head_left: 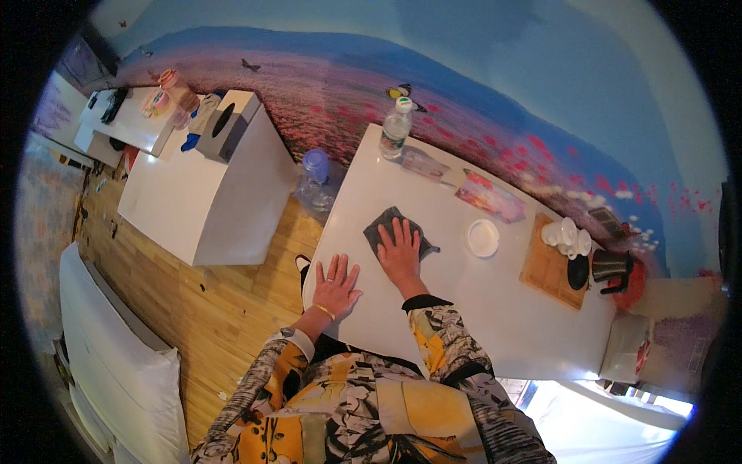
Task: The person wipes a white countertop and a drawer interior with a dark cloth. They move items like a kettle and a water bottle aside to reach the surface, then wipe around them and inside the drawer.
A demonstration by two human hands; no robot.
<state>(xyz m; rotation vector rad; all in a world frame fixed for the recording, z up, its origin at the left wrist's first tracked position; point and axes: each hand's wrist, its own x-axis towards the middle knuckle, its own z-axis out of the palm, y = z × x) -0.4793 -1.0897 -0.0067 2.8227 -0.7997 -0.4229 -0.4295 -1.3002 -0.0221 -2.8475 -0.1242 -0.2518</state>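
Note:
My right hand (pixel 400 252) lies flat on a dark grey cloth (pixel 379 219), fingers spread, pressing it against the white tabletop (pixel 371 325). Near the table's left edge my left hand (pixel 336 290) rests palm down with its fingers apart, holding nothing. To the right of the cloth is a round white dish (pixel 483 238). Beyond it lie a pink pictured card or packet (pixel 491 196) and a clear plastic packet (pixel 425 166). A plastic bottle (pixel 396 130) with a white and green cap stands at the far left corner.
On the right, a wooden tray (pixel 542 269) holds white cups (pixel 559 233) and a black item; a dark jug (pixel 611 265) stands beside it. Left of the table are a bagged blue-lidded container (pixel 316 168) and a white cabinet (pixel 174 203) bearing a tissue box (pixel 223 132).

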